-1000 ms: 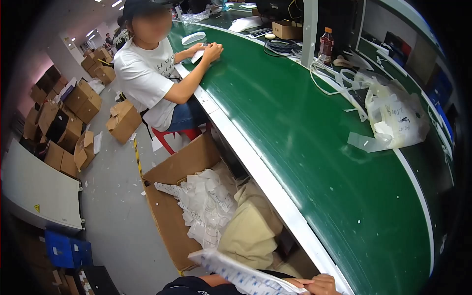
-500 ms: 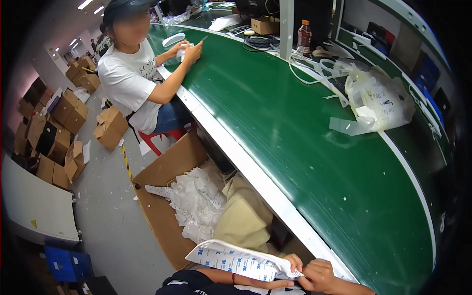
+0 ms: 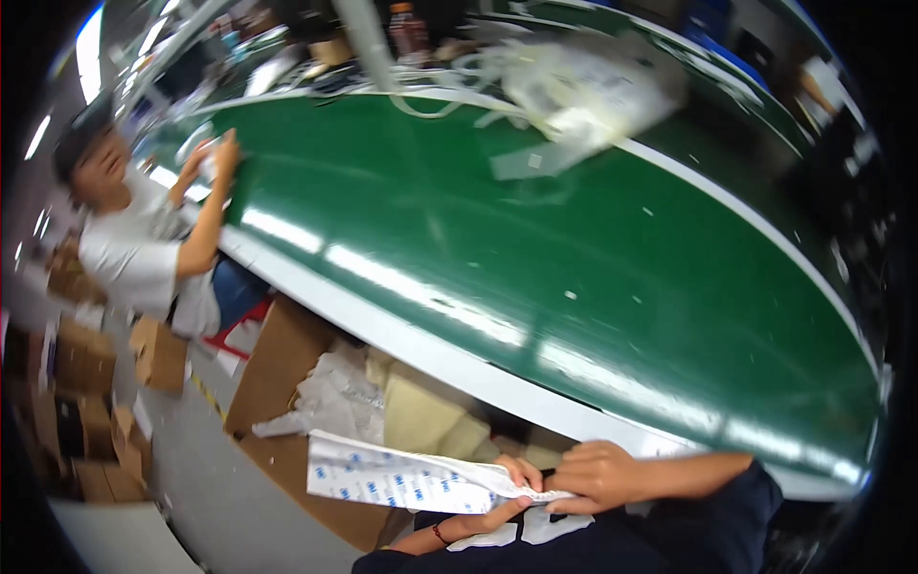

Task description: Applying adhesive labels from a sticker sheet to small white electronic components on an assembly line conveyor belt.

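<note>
Left hand (image 3: 497, 493): grip closed under the white printed bag (image 3: 402, 476).
Right hand (image 3: 595, 475): pinching the bag's end.
Advice: keep both pinches firm; support the drooping length.
Nearby: green table (image 3: 574, 249).

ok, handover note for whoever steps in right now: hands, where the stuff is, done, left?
Left hand: shut on the printed white bag, gripping its right end.
Right hand: pinching the same end, fingers closed.
The bag is held flat below the green conveyor belt, above the open cardboard box of white packaging.
Done: one bag is out and in hand.
Left: nothing of ours is on the belt.
</note>
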The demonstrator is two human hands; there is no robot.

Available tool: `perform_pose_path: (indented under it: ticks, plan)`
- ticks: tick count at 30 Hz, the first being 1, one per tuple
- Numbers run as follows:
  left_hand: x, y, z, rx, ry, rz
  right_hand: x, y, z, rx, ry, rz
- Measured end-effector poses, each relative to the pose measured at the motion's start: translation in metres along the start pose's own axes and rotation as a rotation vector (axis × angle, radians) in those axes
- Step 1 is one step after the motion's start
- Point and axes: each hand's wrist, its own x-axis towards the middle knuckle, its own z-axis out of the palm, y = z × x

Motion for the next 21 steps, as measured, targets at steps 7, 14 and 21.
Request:
perform_pose_path:
  ticks: [7, 14, 21]
  plan:
    - [-0.004, -0.016, -0.009, -0.137, 0.036, 0.097, -0.005, 0.004, 0.003, 0.256, 0.105, 0.097]
    - [-0.006, -0.008, -0.011, -0.219, 0.137, 0.158, 0.006, 0.0, 0.003, 0.247, 0.085, 0.1]
    - [-0.009, 0.008, -0.003, -0.174, 0.097, 0.092, 0.007, -0.011, -0.003, 0.127, -0.012, 0.142]
